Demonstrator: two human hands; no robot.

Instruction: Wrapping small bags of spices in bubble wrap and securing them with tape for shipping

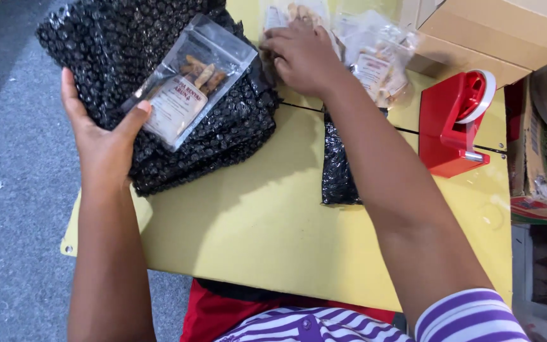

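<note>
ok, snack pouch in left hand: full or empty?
Partly full. Snack pouch shows brown pieces through its clear top; left hand pins it flat on the black bubble wrap.

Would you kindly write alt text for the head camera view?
A person's left hand holds a clear snack pouch against a stack of black bubble wrap on a yellow table. Their right hand rests on more pouches beside a red tape dispenser.
</note>
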